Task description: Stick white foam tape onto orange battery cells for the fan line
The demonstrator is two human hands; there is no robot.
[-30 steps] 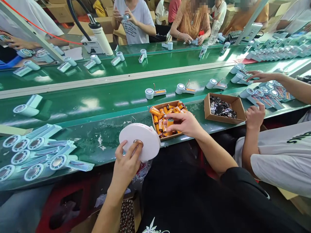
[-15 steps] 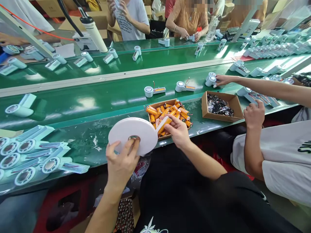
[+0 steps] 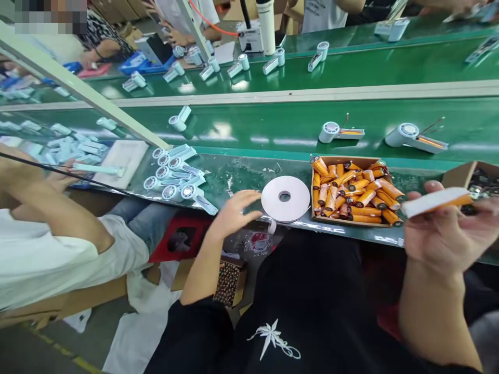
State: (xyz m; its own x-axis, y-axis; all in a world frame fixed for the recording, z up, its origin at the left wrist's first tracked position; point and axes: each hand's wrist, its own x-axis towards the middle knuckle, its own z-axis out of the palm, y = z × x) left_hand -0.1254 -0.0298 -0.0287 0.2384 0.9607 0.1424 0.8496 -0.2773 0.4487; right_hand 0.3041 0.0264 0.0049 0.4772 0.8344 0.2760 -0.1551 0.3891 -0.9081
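Note:
My left hand [image 3: 236, 215] is open beside the white tape roll [image 3: 286, 199], which lies flat at the bench's near edge with a loose tape end hanging down. Raised at the right, my right hand [image 3: 448, 234] holds an orange battery [image 3: 448, 201] with a white strip along its upper side. Between my hands stands a cardboard box [image 3: 346, 222] full of orange wired batteries [image 3: 364, 197]. Left of my left hand, several pale blue fan housings [image 3: 177, 174] lie together on the bench.
Fan housings with wires [image 3: 339, 132] lie on the green belt [image 3: 249, 130] beyond the bench. A slanting metal post [image 3: 97, 98] crosses the left side. A second box [image 3: 460, 174] stands at the right. A person's arm [image 3: 66, 208] reaches in from the left.
My view has turned left. My left hand has let go of the tape roll, now flat on the bench. My right hand has moved right with the battery, away from the roll.

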